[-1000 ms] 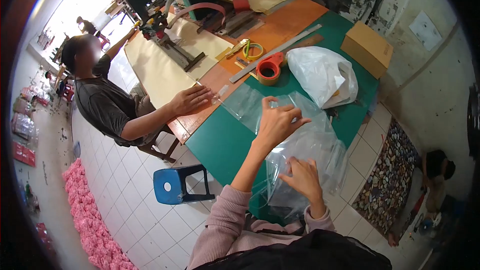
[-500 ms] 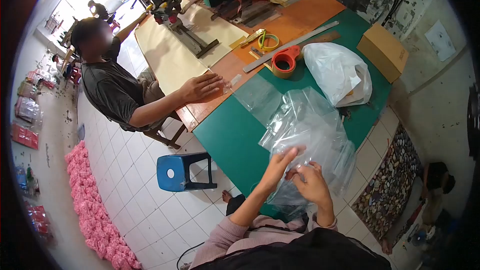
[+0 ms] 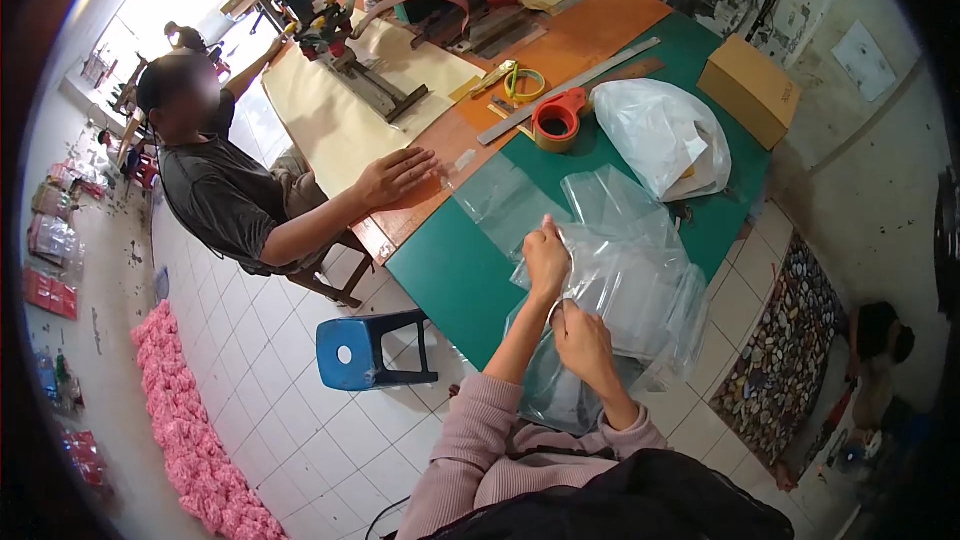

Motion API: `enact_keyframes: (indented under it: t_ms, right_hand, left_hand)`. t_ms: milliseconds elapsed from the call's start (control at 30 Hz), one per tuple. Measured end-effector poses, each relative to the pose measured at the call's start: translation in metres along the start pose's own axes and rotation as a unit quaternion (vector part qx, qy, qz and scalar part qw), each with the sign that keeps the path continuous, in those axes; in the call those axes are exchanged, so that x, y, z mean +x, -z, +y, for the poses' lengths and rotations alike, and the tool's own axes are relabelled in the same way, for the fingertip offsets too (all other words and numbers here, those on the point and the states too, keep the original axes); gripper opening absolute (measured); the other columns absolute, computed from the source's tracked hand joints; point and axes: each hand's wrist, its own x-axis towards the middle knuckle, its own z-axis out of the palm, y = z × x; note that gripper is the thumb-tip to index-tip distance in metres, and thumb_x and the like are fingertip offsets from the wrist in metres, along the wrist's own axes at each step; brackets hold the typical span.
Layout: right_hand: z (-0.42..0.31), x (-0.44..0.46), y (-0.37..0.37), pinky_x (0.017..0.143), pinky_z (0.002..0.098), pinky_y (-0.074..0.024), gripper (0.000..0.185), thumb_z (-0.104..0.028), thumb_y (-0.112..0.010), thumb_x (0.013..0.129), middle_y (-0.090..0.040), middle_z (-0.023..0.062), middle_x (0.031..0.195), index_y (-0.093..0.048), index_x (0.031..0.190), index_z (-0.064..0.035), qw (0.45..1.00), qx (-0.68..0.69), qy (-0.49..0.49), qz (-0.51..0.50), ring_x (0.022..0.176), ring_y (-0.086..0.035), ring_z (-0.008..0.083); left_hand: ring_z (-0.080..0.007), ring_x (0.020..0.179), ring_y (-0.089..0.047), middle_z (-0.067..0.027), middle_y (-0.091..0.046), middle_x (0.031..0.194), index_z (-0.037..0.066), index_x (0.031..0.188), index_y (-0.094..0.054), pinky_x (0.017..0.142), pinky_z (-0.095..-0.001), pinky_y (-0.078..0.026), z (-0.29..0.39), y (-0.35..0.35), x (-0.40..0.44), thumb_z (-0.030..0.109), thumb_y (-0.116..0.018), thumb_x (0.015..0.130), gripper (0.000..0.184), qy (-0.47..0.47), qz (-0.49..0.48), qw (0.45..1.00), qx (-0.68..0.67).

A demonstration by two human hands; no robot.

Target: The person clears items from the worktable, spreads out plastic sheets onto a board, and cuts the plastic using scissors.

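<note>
My left hand (image 3: 547, 258) is closed around the edge of a clear plastic sheet, thumb uppermost. Closer to my body, my right hand (image 3: 585, 342) pinches the same plastic, and a short taut edge runs between the two fists. Under and beside them spreads a crumpled pile of clear plastic (image 3: 635, 285), partly over the near edge of the green table top (image 3: 440, 265). Whether these pieces are sheets or bags I cannot tell. A flat clear piece (image 3: 505, 202) lies farther off, near a co-worker's hand (image 3: 398, 178).
Beyond the pile are a white plastic bag (image 3: 665, 135), a red tape dispenser (image 3: 557, 123), a metal ruler (image 3: 570, 90), scissors (image 3: 494, 78) and a cardboard box (image 3: 748, 92). A blue stool (image 3: 350, 352) stands left of the table. A co-worker (image 3: 215, 190) sits at the left.
Both hands, loosely fingering the plastic before, have closed on it. The left has moved up and away from my body; the pile has shifted slightly. The co-worker's hand stays put.
</note>
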Motion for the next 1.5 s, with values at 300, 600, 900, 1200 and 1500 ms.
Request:
enact_keyframes:
  t_ms: [300,600,900,1200,1500]
  right_hand:
    - [-0.033,-0.049,0.029,0.054,0.0405,-0.0462,0.018,-0.022,-0.045,0.091,-0.057,0.0164,0.061,-0.054,0.090,-0.0068,0.983,0.122,0.090,-0.106,0.056,-0.059,0.0340]
    - [0.068,-0.039,0.117,0.044,0.0215,-0.0354,0.035,-0.032,-0.077,0.071,-0.052,-0.0032,0.066,-0.061,0.088,-0.0064,0.943,0.312,0.080,0.083,0.052,-0.046,0.0050]
    - [0.277,-0.049,0.091,0.081,0.0309,-0.0403,0.059,-0.045,-0.061,0.084,-0.050,0.0099,0.121,-0.049,0.121,-0.0002,0.746,0.467,-0.243,0.408,0.107,-0.047,0.0162]
    - [0.230,-0.011,0.041,0.084,0.0303,-0.0386,0.032,-0.032,-0.057,0.090,-0.049,0.0067,0.093,-0.053,0.083,-0.0013,0.896,0.317,-0.160,0.265,0.085,-0.049,0.0202]
    - [0.180,-0.051,0.036,0.073,0.0262,-0.0407,0.026,-0.020,-0.059,0.089,-0.050,0.0045,0.084,-0.052,0.076,0.0021,0.901,0.266,-0.221,0.263,0.078,-0.048,0.0145]
  left_hand:
    - [-0.0302,0.056,-0.056,-0.0201,-0.059,0.066,-0.001,0.079,-0.057,0.054,-0.0436,-0.041,0.016,0.052,0.070,0.021,-0.041,0.093,0.030,-0.204,0.185,0.951,0.140]
    - [-0.0225,0.095,-0.056,-0.0141,-0.059,0.100,0.003,0.113,-0.053,0.086,-0.0336,-0.041,0.000,0.049,0.014,0.052,-0.040,0.091,0.055,-0.044,-0.290,0.953,-0.076]
    - [-0.0376,0.119,-0.038,-0.0229,-0.036,0.131,0.000,0.133,-0.036,0.098,-0.0392,-0.033,-0.037,0.051,-0.028,0.055,-0.050,0.084,0.075,-0.122,-0.200,0.947,0.221]
    - [-0.0291,0.135,-0.017,-0.0193,-0.019,0.145,0.004,0.144,-0.006,0.108,-0.0417,-0.021,-0.021,-0.012,-0.045,0.036,-0.064,0.081,0.092,-0.033,-0.379,0.922,-0.071]
    - [-0.0246,0.122,-0.038,-0.0120,-0.039,0.134,0.011,0.144,-0.015,0.100,-0.0361,-0.035,-0.042,-0.013,-0.084,0.006,-0.068,0.072,0.090,0.105,-0.396,0.892,-0.191]
